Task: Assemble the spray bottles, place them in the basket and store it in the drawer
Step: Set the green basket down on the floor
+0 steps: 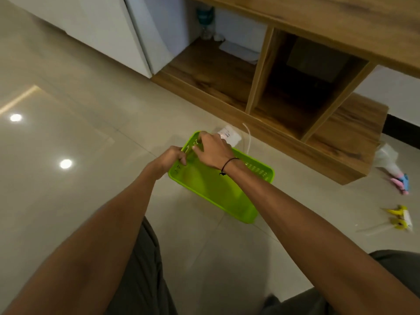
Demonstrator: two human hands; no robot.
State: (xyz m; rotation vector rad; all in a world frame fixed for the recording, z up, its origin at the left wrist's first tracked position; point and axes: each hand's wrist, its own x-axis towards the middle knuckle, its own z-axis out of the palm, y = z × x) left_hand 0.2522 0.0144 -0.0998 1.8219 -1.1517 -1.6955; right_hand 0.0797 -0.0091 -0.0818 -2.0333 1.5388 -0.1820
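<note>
On the tiled floor [68, 98] the green basket [218, 189] lies with its long side running from near right to far left, both arms outstretched, left hand [175, 158] and right hand [213, 151] gripping its far end.

Basket [218, 187]: lime green plastic, rectangular, slotted walls, on the tiled floor [79, 133].
Left hand [172, 159]: fingers curled on the basket's far left rim.
Right hand [212, 151]: over the same corner, black cord at the wrist; grip unclear.
Clear bottle [227, 135]: just beyond the basket, thin white tube [248, 139] beside it.
Yellow spray heads [397, 218]: on the floor, far right.
Pink and blue spray head [401, 181]: near the wooden cabinet [295, 92], open compartments.
</note>
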